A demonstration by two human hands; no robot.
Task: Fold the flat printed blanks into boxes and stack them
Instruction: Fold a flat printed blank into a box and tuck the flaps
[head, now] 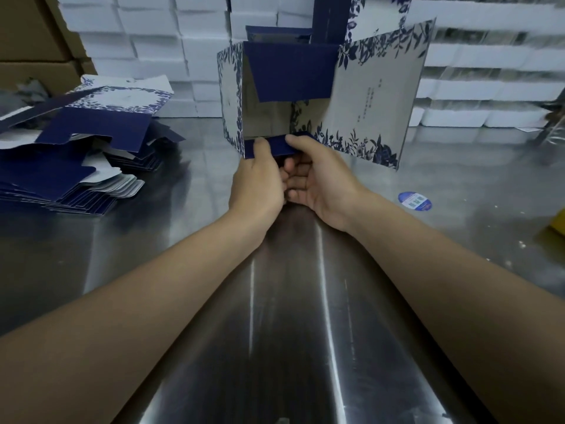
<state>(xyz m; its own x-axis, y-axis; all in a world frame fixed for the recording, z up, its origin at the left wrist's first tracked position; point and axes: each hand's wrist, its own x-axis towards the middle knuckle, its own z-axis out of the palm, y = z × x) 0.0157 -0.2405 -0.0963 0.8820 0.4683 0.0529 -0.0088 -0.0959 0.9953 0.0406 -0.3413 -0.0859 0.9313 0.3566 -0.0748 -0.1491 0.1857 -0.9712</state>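
Observation:
A half-folded box [370,96], white with dark blue flower print and navy flaps, stands open toward me above the steel table [290,301]. My left hand [260,179] pinches its lower navy flap [276,147] with the thumb on top. My right hand [318,175] holds the same flap from the right, thumb on top and fingers curled under. An upper navy flap [290,71] hangs down into the opening. A pile of flat printed blanks [70,160] lies on the table at the left.
Stacks of white boxes [146,35] fill the back wall and the right rear. Brown cartons [33,41] stand at the far left. A round blue sticker [415,201] lies on the table to the right, and a yellow object [558,223] shows at the right edge.

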